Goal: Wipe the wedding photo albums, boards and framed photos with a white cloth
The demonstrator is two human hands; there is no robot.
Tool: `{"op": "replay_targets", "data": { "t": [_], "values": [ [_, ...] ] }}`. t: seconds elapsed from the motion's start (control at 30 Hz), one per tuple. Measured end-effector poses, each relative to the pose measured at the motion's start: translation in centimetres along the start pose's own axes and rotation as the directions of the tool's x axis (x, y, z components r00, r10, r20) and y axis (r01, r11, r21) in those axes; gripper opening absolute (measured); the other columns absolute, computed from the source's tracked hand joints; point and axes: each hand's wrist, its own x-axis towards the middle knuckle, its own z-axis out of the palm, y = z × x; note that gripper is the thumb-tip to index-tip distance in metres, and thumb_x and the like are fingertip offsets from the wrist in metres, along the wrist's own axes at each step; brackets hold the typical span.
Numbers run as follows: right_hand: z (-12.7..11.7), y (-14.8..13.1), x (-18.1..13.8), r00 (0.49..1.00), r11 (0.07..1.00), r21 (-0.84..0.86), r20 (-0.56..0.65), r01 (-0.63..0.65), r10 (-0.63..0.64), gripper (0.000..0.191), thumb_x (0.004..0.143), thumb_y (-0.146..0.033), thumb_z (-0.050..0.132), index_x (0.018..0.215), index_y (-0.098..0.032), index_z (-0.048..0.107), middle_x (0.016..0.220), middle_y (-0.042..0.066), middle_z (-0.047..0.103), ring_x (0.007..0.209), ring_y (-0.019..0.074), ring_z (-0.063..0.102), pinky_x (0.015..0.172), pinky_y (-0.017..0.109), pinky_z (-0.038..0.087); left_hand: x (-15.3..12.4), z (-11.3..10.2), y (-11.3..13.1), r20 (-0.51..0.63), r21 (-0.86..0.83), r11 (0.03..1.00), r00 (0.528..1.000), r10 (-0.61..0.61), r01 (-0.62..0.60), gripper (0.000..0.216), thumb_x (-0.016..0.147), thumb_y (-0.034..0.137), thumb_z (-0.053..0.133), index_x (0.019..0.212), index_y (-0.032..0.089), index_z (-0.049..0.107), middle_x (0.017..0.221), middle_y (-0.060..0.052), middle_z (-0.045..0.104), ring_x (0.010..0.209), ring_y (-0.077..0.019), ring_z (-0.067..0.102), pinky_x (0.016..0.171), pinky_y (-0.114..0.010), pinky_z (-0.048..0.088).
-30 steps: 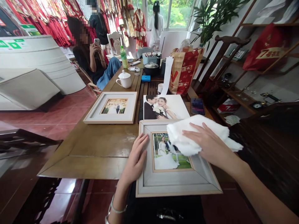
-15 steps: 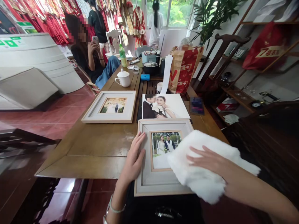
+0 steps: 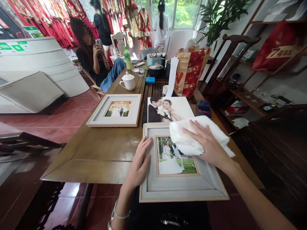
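Observation:
A picture frame with a pale wooden rim and a wedding photo lies before me, its near end jutting past the table edge. My left hand rests along its left side, fingers stretched out and touching the rim. On the frame's upper right is a fluffy white cloth. My right hand presses down on this cloth with fingers spread and bears it along. The cloth hides the photo's upper right part and the frame's corner there.
Another framed photo lies on the wooden table at left. Beyond my frame are a large couple print, a dark phone, a lidded white cup and a paper bag. A person sits at the table's left side.
My right hand has slid the white cloth up and away across the frame, uncovering the photo's lower right and the frame's lower right corner. My left hand has stayed at the left rim.

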Motion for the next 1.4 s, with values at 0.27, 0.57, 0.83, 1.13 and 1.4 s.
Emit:
{"op": "replay_targets", "data": {
  "t": [0.27,0.57,0.83,1.13,1.4],
  "values": [
    [-1.2,-1.4,-4.4,0.984,0.999,0.032,0.174,0.044,-0.049,0.076,0.067,-0.010,0.051,0.140,-0.030,0.046,0.149,0.001,0.043,0.145,0.0283,0.021,0.115,0.064,0.009,0.0,0.2,0.2,-0.023,-0.013,1.000,1.000,-0.010,0.010,0.048,0.099,0.019,0.039,0.144,0.034,0.040,0.154,-0.001,0.036,0.148,-0.0217,0.017,0.121,-0.050,0.015],
    [-0.8,-5.5,-10.6,0.925,0.943,0.278,0.277,0.184,-0.262,0.068,0.077,-0.030,0.055,0.143,-0.032,0.041,0.150,0.000,0.042,0.143,0.0329,0.024,0.116,0.062,0.002,0.0,0.2,0.0,-0.026,-0.006,1.000,1.000,-0.003,0.003,0.047,0.099,0.019,0.038,0.143,0.034,0.040,0.154,-0.001,0.038,0.148,-0.0221,0.018,0.121,-0.050,0.016],
    [0.1,-3.5,-3.6,0.989,0.975,0.214,0.121,0.055,-0.082,0.075,0.071,-0.012,0.048,0.145,-0.027,0.040,0.152,0.004,0.038,0.145,0.0311,0.017,0.112,0.068,0.000,-0.1,0.1,0.2,-0.002,-0.023,1.000,1.000,-0.012,0.012,0.047,0.099,0.019,0.038,0.144,0.034,0.040,0.155,0.000,0.035,0.149,-0.0215,0.014,0.121,-0.051,0.013],
    [1.2,-3.9,3.2,0.995,0.992,0.118,0.098,-0.038,0.027,0.091,0.057,-0.003,0.039,0.146,-0.023,0.038,0.155,0.004,0.032,0.147,0.0293,0.003,0.110,0.071,-0.003,-0.2,0.1,0.0,-0.012,-0.026,1.000,1.000,-0.009,0.008,0.047,0.099,0.020,0.039,0.144,0.035,0.040,0.155,0.000,0.035,0.149,-0.0226,0.015,0.121,-0.051,0.014],
    [-1.3,-7.0,-4.4,0.907,0.976,0.216,0.412,-0.007,-0.084,0.095,0.053,-0.003,0.039,0.146,-0.027,0.038,0.151,0.000,0.038,0.145,0.0273,0.011,0.113,0.068,0.005,-0.1,0.3,-0.2,-0.022,-0.020,1.000,1.000,-0.004,0.004,0.047,0.099,0.019,0.039,0.144,0.035,0.040,0.154,0.000,0.037,0.149,-0.0217,0.016,0.121,-0.050,0.016]
  ]
}}
